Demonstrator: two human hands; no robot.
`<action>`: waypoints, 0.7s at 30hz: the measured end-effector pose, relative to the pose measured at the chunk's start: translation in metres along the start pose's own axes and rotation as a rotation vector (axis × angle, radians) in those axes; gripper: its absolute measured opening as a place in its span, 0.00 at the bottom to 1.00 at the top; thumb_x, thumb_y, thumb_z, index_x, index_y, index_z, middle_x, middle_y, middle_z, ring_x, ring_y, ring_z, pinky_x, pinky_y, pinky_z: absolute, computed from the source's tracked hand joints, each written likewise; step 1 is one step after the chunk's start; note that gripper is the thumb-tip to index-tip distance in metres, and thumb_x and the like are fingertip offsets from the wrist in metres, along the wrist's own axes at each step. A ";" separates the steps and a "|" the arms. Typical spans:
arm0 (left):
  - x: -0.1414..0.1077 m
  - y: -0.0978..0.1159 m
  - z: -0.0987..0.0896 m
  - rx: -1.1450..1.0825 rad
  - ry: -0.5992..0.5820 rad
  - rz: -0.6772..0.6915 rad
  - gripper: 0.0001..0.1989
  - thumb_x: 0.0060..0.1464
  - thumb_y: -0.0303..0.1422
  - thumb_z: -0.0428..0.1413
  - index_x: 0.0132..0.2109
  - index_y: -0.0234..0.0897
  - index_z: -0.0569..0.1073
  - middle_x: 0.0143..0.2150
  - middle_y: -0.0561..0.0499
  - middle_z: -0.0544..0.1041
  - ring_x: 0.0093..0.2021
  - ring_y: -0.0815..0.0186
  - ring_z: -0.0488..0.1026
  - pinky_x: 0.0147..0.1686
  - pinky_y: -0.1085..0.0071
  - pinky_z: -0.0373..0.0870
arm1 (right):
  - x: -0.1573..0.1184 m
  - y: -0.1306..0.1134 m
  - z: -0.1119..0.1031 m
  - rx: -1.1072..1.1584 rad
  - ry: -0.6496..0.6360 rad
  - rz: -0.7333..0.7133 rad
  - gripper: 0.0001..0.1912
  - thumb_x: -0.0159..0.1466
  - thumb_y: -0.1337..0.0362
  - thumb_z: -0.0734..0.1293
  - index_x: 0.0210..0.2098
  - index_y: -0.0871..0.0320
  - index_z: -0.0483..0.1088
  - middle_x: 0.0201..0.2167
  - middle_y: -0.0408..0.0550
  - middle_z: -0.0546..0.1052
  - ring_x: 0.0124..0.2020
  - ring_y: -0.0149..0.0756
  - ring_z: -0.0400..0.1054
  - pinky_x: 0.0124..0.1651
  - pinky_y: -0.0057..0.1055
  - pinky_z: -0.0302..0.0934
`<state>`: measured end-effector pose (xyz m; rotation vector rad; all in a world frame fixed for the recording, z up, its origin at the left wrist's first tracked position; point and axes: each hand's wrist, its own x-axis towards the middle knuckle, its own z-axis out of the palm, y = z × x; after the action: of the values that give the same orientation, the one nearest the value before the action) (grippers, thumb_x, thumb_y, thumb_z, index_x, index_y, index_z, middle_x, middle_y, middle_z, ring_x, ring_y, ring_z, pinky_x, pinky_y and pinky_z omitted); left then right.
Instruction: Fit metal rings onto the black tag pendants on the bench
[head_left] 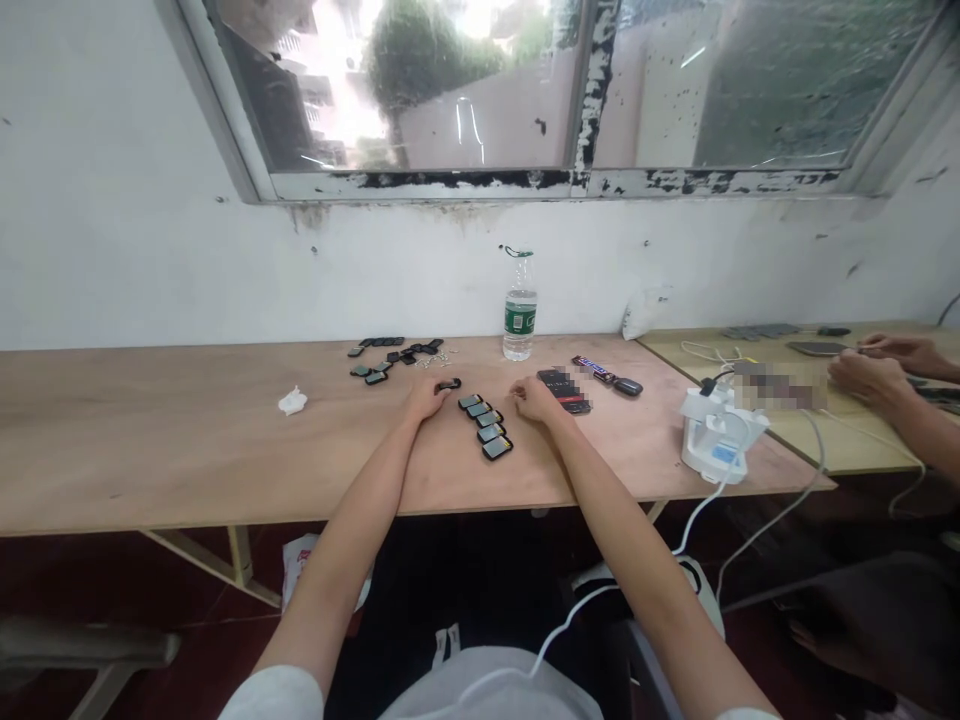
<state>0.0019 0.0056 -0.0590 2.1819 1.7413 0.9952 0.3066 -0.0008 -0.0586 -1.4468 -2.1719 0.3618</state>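
Note:
My left hand [426, 398] rests palm down on the plywood table [150, 450], just short of a small black piece [448, 385]. My right hand [534, 400] lies palm down on the far side of a slanted row of several small black screen devices [484, 430], which stand between my hands. Their fingers hide whatever may be under them. Further left is a loose heap of black parts with small metal bits [394, 358]. To my right are a black box [562, 390], a Snickers bar [592, 370] and a black fob [628, 387].
A water bottle [520, 310] stands against the wall, and a crumpled tissue [292, 401] lies on the left. A white plugged-in charger unit [720, 435] trails cables off the table edge. A co-worker's hands [881, 365] work at an adjoining table on the right.

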 end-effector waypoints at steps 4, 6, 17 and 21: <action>0.003 -0.004 -0.001 0.051 -0.022 -0.040 0.12 0.60 0.34 0.64 0.48 0.38 0.87 0.48 0.42 0.88 0.49 0.50 0.82 0.52 0.57 0.79 | -0.002 -0.010 0.004 0.027 -0.058 -0.064 0.16 0.66 0.75 0.70 0.50 0.61 0.85 0.49 0.55 0.87 0.48 0.42 0.79 0.52 0.26 0.69; 0.004 -0.005 -0.003 0.036 -0.011 -0.050 0.10 0.57 0.36 0.66 0.44 0.38 0.87 0.43 0.43 0.88 0.44 0.52 0.82 0.46 0.60 0.79 | -0.003 -0.014 0.004 -0.004 -0.041 -0.028 0.17 0.65 0.74 0.70 0.51 0.61 0.84 0.48 0.55 0.86 0.46 0.41 0.79 0.50 0.26 0.69; -0.006 0.013 -0.014 -0.233 0.087 0.028 0.24 0.52 0.56 0.69 0.33 0.38 0.85 0.31 0.44 0.85 0.31 0.58 0.79 0.31 0.66 0.73 | -0.003 -0.018 0.002 0.006 0.037 -0.010 0.14 0.61 0.75 0.72 0.45 0.61 0.85 0.45 0.55 0.87 0.44 0.42 0.80 0.49 0.29 0.71; -0.011 0.031 -0.010 -0.254 0.123 0.072 0.24 0.46 0.56 0.73 0.34 0.38 0.84 0.30 0.46 0.83 0.31 0.60 0.77 0.31 0.66 0.73 | -0.005 -0.022 0.001 0.134 0.112 0.007 0.19 0.61 0.76 0.70 0.50 0.62 0.84 0.47 0.56 0.87 0.45 0.43 0.81 0.52 0.32 0.73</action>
<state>0.0195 -0.0165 -0.0397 2.0731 1.4963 1.3146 0.2903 -0.0138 -0.0505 -1.3687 -2.0146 0.4104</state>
